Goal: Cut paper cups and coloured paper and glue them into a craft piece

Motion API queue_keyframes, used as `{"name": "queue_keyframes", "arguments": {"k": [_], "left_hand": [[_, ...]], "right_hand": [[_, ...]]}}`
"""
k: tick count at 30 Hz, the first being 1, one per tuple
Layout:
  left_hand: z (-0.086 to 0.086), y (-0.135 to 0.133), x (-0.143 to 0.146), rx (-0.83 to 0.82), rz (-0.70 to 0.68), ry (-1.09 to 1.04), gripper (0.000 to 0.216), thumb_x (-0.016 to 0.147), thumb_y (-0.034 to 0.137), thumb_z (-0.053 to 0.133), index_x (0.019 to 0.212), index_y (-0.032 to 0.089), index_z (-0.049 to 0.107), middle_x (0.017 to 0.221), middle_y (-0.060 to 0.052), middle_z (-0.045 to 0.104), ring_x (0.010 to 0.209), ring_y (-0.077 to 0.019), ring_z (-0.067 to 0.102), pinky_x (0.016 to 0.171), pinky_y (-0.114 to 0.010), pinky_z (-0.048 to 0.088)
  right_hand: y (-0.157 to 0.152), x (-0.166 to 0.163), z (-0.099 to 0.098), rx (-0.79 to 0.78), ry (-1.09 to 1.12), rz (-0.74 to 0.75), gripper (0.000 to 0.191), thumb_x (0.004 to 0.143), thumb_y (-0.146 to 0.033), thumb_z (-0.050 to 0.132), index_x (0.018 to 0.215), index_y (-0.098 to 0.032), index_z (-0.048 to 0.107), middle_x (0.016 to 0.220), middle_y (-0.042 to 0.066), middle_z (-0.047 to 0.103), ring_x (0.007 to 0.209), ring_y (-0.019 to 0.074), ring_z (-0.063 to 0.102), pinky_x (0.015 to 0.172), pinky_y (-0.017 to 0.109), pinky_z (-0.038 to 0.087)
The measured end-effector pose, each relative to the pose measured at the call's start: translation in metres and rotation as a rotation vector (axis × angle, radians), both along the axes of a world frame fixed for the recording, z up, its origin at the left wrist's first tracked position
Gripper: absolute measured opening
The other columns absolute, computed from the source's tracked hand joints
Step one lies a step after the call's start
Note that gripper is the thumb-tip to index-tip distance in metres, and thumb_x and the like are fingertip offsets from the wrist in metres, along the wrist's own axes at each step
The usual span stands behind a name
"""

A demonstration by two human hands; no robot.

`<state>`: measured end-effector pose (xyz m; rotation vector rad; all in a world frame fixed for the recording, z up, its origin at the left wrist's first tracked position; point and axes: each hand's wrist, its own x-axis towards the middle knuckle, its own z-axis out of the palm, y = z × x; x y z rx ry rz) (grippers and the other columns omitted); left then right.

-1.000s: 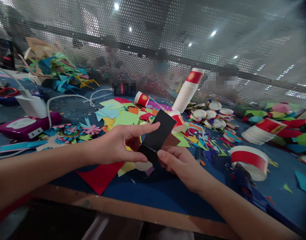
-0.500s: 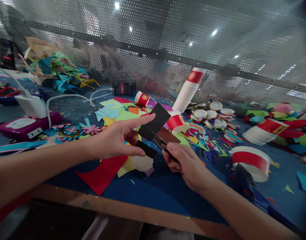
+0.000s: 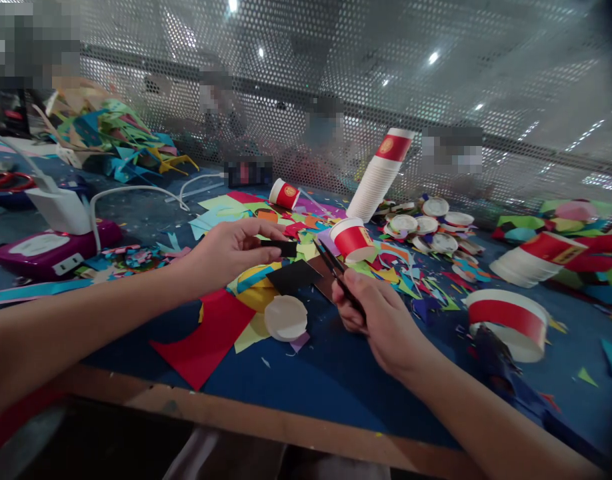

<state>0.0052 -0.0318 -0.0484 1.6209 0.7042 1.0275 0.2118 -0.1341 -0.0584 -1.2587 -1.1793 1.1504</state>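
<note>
My left hand (image 3: 231, 250) pinches a small black paper strip (image 3: 281, 248) between thumb and fingers, held above the table. A larger black paper piece (image 3: 293, 276) lies on the coloured scraps just below it. My right hand (image 3: 381, 317) is closed round a pair of dark scissors (image 3: 331, 263), blades pointing up and left towards the black pieces. A white paper-cup bottom (image 3: 285, 317) lies flat between my hands, beside a red paper sheet (image 3: 211, 333).
Coloured paper scraps cover the blue table (image 3: 336, 373). A red-and-white cup (image 3: 353, 239) stands behind the scissors, a tall cup stack (image 3: 381, 175) leans further back, and cut cup rings (image 3: 506, 320) lie right. A purple device (image 3: 51, 250) with white cable sits left. Mesh screen behind.
The black paper has been cut in two: the larger piece dropped onto the table, and my left hand keeps only the small strip, now lowered. The scissors pulled back slightly right.
</note>
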Motion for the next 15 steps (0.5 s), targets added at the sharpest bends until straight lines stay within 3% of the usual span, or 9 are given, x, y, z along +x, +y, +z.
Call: {"name": "queue_keyframes", "arguments": {"k": [4, 7, 11, 13, 15], "left_hand": [[0.008, -0.01, 0.0, -0.254, 0.025, -0.117, 0.016, 0.074, 0.019, 0.074, 0.09, 0.018, 0.071, 0.093, -0.001, 0.073, 0.082, -0.0116, 0.066, 0.079, -0.025, 0.054], [0.012, -0.016, 0.001, -0.251, -0.003, -0.185, 0.021, 0.075, 0.015, 0.073, 0.095, 0.02, 0.071, 0.097, 0.001, 0.072, 0.083, -0.0097, 0.066, 0.074, -0.02, 0.052], [0.012, -0.021, 0.003, -0.186, -0.006, -0.175, 0.042, 0.074, 0.013, 0.076, 0.114, 0.021, 0.066, 0.07, 0.008, 0.062, 0.062, -0.005, 0.056, 0.059, -0.015, 0.045], [0.01, -0.024, 0.004, -0.167, -0.024, -0.17, 0.044, 0.074, 0.012, 0.075, 0.116, 0.019, 0.063, 0.061, 0.01, 0.055, 0.057, -0.0042, 0.052, 0.055, -0.014, 0.042], [0.01, -0.026, 0.005, -0.172, -0.056, -0.181, 0.041, 0.074, 0.01, 0.074, 0.112, 0.017, 0.061, 0.062, 0.01, 0.058, 0.058, -0.0042, 0.054, 0.056, -0.014, 0.042]], "right_hand": [[-0.003, -0.001, -0.004, 0.074, -0.058, -0.011, 0.047, 0.086, -0.066, 0.054, 0.076, -0.02, 0.052, 0.055, -0.008, 0.037, 0.048, 0.0075, 0.028, 0.045, 0.024, 0.021], [-0.006, -0.002, -0.007, 0.127, -0.219, 0.033, 0.046, 0.091, -0.065, 0.048, 0.078, -0.021, 0.051, 0.061, -0.006, 0.038, 0.054, 0.0098, 0.032, 0.049, 0.025, 0.026], [-0.009, -0.005, -0.009, 0.144, -0.323, 0.081, 0.048, 0.092, -0.066, 0.045, 0.076, -0.022, 0.05, 0.062, -0.005, 0.036, 0.055, 0.011, 0.031, 0.049, 0.026, 0.026], [-0.011, -0.007, -0.009, 0.148, -0.322, 0.087, 0.048, 0.093, -0.066, 0.044, 0.076, -0.022, 0.05, 0.062, -0.005, 0.037, 0.056, 0.0112, 0.031, 0.049, 0.027, 0.025], [-0.013, -0.008, -0.01, 0.149, -0.319, 0.101, 0.047, 0.094, -0.065, 0.043, 0.076, -0.022, 0.049, 0.063, -0.005, 0.037, 0.057, 0.0111, 0.031, 0.05, 0.027, 0.026]]}}
